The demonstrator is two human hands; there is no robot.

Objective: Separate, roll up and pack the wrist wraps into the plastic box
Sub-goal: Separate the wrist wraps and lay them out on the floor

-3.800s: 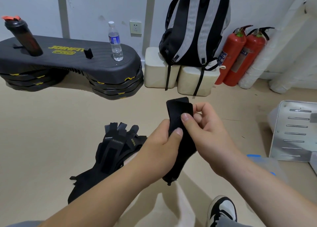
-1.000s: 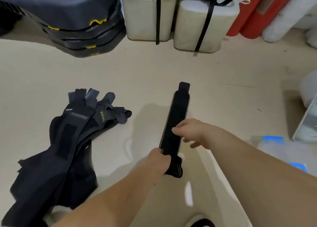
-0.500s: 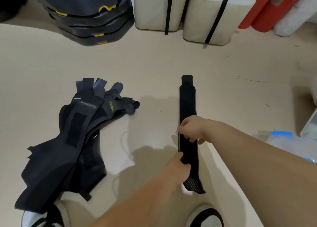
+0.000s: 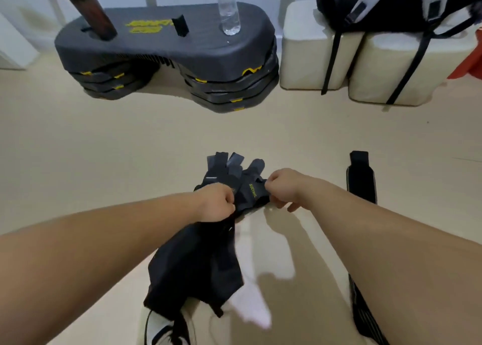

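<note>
1. Tangled bundle of black fabric wrist wraps (image 4: 198,261), grey tab ends fanned out. It lies lower centre of the frame on the beige floor (image 4: 78,162), running from the hands toward the bottom edge.
2. Left hand (image 4: 216,203): grip closed in a fist on the bundle's upper part.
3. Right hand (image 4: 283,188): grip pinching the edge of one yellow-lettered black wrap (image 4: 251,192) on the bundle's right side. This is probably the next piece to pull free.
4. Single long black wrist wrap (image 4: 361,182): flat and unrolled on the floor, right of centre, apart from the bundle.
5. Progress, as judged: one wrap separated, none seen rolled, plastic box out of view. Most of the work is left.
6. Surroundings: dark grey step platform (image 4: 167,44) carrying a clear water bottle (image 4: 229,13), upper left; black-and-grey backpack (image 4: 386,2) on cream blocks (image 4: 305,52), upper right.
</note>
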